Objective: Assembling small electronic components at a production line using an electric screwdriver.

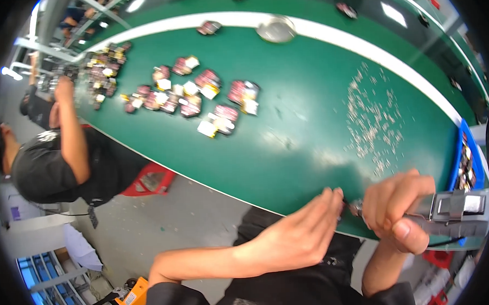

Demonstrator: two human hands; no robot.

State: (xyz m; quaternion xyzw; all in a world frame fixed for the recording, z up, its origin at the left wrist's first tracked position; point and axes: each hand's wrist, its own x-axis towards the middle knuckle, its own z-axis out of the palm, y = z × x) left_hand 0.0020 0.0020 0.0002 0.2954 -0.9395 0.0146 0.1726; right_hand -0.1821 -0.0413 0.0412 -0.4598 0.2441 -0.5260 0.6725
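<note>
My left hand [305,234] is over the table's near edge, fingers together and bent around a small dark item that they mostly hide. Close to those fingertips is the metal tip [356,207] of a grey handheld tool [460,214]. My right hand [397,211] wraps around the tool between its tip and its boxy rear end. The tool's kind is unclear. Beyond my right hand, many tiny whitish bits [375,119] lie scattered over the green tabletop [304,150].
Dark red and yellow packets [190,106] lie loosely grouped at centre left, with a denser pile [105,68] farther off. A round metal dish [276,29] stands by the white strip. A blue bin [466,153] is at right. A co-worker [64,155] sits at left.
</note>
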